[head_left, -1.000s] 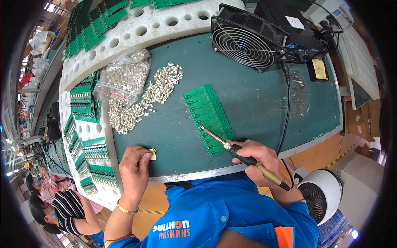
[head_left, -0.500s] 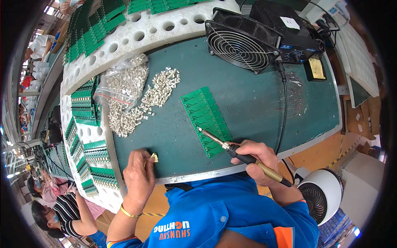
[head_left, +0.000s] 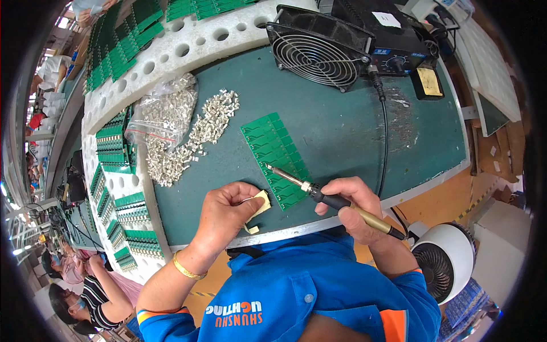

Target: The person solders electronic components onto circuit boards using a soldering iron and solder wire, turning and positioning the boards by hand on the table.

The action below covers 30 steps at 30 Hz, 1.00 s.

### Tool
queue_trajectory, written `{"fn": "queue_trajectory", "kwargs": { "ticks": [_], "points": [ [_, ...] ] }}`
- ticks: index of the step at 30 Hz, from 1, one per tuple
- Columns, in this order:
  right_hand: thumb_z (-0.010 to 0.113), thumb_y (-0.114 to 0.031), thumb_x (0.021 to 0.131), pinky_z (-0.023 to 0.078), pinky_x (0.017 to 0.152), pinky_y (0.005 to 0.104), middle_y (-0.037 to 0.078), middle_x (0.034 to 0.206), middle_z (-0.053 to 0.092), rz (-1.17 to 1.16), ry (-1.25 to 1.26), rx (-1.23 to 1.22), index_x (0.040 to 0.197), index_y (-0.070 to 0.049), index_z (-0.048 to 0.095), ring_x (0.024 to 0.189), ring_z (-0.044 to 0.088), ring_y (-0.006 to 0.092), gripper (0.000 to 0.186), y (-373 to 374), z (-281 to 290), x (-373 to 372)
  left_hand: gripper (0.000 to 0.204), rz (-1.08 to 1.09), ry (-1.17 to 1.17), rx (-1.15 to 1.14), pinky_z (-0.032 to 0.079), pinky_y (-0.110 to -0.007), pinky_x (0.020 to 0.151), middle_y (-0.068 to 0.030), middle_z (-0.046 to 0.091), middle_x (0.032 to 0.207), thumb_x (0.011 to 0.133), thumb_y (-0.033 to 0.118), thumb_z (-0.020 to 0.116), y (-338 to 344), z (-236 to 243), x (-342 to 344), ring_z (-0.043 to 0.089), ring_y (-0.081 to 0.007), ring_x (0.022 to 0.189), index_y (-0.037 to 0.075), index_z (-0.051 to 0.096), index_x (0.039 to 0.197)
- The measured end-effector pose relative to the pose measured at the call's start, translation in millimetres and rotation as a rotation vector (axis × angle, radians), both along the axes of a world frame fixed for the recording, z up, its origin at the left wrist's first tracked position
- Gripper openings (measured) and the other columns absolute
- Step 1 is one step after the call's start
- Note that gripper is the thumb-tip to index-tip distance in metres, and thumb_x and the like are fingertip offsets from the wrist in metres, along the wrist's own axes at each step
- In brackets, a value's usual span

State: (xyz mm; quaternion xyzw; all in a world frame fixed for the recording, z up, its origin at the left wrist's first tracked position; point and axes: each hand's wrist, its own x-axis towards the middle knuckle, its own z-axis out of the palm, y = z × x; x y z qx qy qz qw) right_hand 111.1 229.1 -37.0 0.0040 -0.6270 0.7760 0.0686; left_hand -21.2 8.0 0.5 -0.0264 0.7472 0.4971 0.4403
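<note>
an electronics workshop: soldering iron (head_left: 335, 201), circuit boards (head_left: 275, 161), workbench (head_left: 347, 128).

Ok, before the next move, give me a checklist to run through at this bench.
1. Soldering iron gripped in the right hand: ok, held by its handle.
2. Left hand free: not ok, it pinches a yellow piece.
3. Green circuit board lying flat on the bench: ok.
4. Iron's tip touching the board: cannot tell; it appears over the left edge, but contact is unclear.
5. Pile of small white parts clear of the board: ok, it lies apart, to the left.
6. Yellow sponge damp: cannot tell.
</note>
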Motion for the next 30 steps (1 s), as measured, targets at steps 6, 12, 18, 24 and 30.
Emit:
{"fn": "queue_trajectory", "kwargs": {
  "ticks": [6, 12, 18, 24, 30],
  "points": [
    [0.057, -0.039, 0.097, 0.052, 0.082, 0.0330, 0.014, 0.098, 0.064, 0.018, -0.015, -0.017, 0.122, 0.001, 0.049, 0.089, 0.064, 0.0182, 0.047, 1.9, 1.2, 0.6, 0.013, -0.010, -0.022, 0.028, 0.049, -0.020, 0.064, -0.0041, 0.069, 0.086, 0.091, 0.005, 0.066, 7.0, 0.1, -0.3, 0.061, -0.0053, 0.073, -0.003, 0.067, 0.101],
    [0.057, -0.040, 0.097, 0.052, 0.082, 0.0343, 0.014, 0.098, 0.062, 0.005, -0.034, -0.011, 0.122, 0.001, 0.047, 0.089, 0.062, 0.0187, 0.049, -1.3, 3.3, 0.3, 0.014, -0.096, 0.020, 0.000, 0.050, -0.022, 0.065, -0.0036, 0.070, 0.086, 0.089, 0.008, 0.069, 11.7, -0.7, -2.9, 0.061, -0.0062, 0.073, -0.003, 0.069, 0.097],
    [0.055, -0.043, 0.098, 0.051, 0.081, 0.0343, 0.014, 0.097, 0.062, -0.014, -0.020, -0.015, 0.121, 0.002, 0.047, 0.088, 0.062, 0.0187, 0.051, -3.9, -1.6, 0.1, 0.014, -0.083, -0.046, 0.064, 0.049, -0.022, 0.065, -0.0029, 0.069, 0.084, 0.088, 0.008, 0.069, 9.6, 0.6, -4.0, 0.061, -0.0064, 0.073, -0.003, 0.070, 0.097],
    [0.054, -0.047, 0.097, 0.051, 0.081, 0.0341, 0.014, 0.095, 0.062, -0.024, -0.015, 0.014, 0.121, 0.002, 0.047, 0.088, 0.062, 0.0187, 0.055, -3.2, -5.9, 0.7, 0.014, -0.142, -0.022, 0.063, 0.049, -0.022, 0.064, -0.0023, 0.068, 0.083, 0.088, 0.009, 0.068, 9.3, -4.0, -5.7, 0.060, -0.0058, 0.072, -0.002, 0.069, 0.096],
    [0.054, -0.047, 0.097, 0.051, 0.082, 0.0343, 0.014, 0.095, 0.062, -0.034, -0.026, -0.002, 0.121, 0.002, 0.047, 0.088, 0.062, 0.0188, 0.055, -4.4, -2.9, 1.1, 0.014, -0.144, -0.036, 0.110, 0.048, -0.021, 0.064, -0.0015, 0.067, 0.082, 0.088, 0.010, 0.068, 9.7, 0.3, -5.2, 0.059, -0.0052, 0.072, -0.002, 0.068, 0.095]
  ]
}}
